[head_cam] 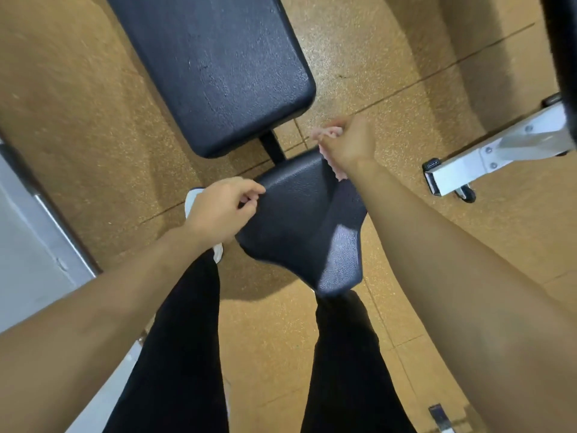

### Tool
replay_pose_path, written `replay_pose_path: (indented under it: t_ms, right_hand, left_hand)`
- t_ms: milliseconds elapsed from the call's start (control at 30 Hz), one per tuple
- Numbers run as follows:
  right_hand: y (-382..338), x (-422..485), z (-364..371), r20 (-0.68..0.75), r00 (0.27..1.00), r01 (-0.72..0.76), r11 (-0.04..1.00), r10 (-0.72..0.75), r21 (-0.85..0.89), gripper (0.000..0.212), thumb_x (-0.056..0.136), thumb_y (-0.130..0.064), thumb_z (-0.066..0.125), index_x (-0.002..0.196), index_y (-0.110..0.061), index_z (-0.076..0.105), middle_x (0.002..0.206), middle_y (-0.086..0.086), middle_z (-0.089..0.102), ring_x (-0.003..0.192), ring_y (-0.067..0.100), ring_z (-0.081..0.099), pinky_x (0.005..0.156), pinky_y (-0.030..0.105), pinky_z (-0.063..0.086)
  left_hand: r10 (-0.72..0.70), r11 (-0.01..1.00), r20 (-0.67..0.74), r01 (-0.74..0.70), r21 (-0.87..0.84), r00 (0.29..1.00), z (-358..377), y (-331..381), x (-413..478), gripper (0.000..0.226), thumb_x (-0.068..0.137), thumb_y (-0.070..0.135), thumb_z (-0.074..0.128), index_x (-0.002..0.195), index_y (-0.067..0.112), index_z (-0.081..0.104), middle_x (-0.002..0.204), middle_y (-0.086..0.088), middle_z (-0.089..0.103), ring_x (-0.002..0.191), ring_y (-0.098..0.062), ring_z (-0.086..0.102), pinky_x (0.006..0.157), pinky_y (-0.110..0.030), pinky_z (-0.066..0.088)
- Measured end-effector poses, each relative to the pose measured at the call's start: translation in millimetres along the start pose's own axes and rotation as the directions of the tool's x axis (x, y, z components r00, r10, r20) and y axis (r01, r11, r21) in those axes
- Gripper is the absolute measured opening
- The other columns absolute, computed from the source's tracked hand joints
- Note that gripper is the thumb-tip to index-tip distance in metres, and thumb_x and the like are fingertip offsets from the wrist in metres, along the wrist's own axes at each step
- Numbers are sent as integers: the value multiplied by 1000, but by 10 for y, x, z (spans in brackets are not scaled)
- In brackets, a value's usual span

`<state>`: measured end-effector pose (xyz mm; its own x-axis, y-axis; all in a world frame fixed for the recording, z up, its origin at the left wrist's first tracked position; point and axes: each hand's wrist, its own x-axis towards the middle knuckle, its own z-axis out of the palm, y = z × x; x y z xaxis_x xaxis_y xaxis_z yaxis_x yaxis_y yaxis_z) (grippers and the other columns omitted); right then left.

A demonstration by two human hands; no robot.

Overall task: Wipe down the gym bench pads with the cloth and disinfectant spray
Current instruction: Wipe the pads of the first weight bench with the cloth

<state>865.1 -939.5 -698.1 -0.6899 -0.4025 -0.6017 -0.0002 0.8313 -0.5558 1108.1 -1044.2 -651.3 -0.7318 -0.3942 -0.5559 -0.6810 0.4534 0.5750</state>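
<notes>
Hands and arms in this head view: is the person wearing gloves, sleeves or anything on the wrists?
No gloves: the left hand and right hand are bare, with no watch or wristband showing. The left forearm and right forearm are uncovered up to the frame edge, so no sleeves show.
</notes>
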Motion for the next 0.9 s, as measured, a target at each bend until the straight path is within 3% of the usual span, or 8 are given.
replay_pose_path:
  t_ms: [233,367,433,500,633,733,833,900]
  right_hand:
    - [-540,-206,118,-416,880,-8,884,228,468,15,85,-28,79,87,-25,65,85,-2,75,80,14,75,78,36,63]
    - [-978,-333,414,-353,927,218,946,-125,238,25,86,-24,74,109,-18,68,95,-8,70,89,3,66,88,20,52]
    - [-1105,-320,650,-107,954,281,960,-280,-1,63,78,-30,77,136,-18,57,127,-1,64,119,8,59,107,21,42]
    - [-1130,-261,831,50,976,218,962,-213,-164,97,74,-49,78,156,-23,34,160,1,38,148,13,34,121,29,27]
    - [-1132,-147,925,-85,983,152,981,-163,-121,75,96,-57,49,158,-16,33,166,4,29,153,18,24,126,43,20]
    - [-1033,3,969,-147,957,185,917,-250,-353,69,103,-55,27,159,-15,30,169,11,16,156,29,13,125,52,14]
    - [-1045,82,1147,-78,972,136,804,-221,-578,69,104,-57,26,163,-24,12,171,11,-2,157,35,-7,124,56,-4]
    - [-1117,7,1312,24,953,234,682,-302,-693,72,104,-59,25,163,-24,5,171,11,-7,156,38,-10,123,56,-6]
  left_hand:
    - [104,986,-251,-68,149,962,-892,-472,499,37,87,12,66,123,15,70,128,-9,62,122,-33,53,99,-49,50]
    - [131,959,-25,-120,258,991,-1115,-804,588,72,85,13,72,152,10,47,166,-18,29,152,-41,26,119,-56,33]
    - [153,937,111,-180,299,982,-1167,-933,612,75,89,16,69,157,12,38,170,-14,17,157,-37,13,122,-56,28]
    - [165,953,154,-198,231,974,-1230,-1007,660,69,92,16,66,156,14,41,172,-8,13,159,-29,9,126,-48,24]
    - [203,962,112,-219,165,973,-1400,-1084,794,56,93,15,65,148,13,53,167,-5,30,156,-23,26,125,-42,26]
    - [284,909,118,-307,283,951,-1437,-1152,775,60,95,21,61,153,17,46,169,-3,25,157,-20,22,128,-40,20]
    - [285,867,168,-329,375,944,-1404,-1215,707,67,100,29,53,161,25,28,173,4,6,159,-12,5,129,-37,8]
    - [311,871,145,-343,351,939,-1427,-1247,717,66,97,27,57,159,25,34,172,3,12,159,-14,11,129,-38,10]
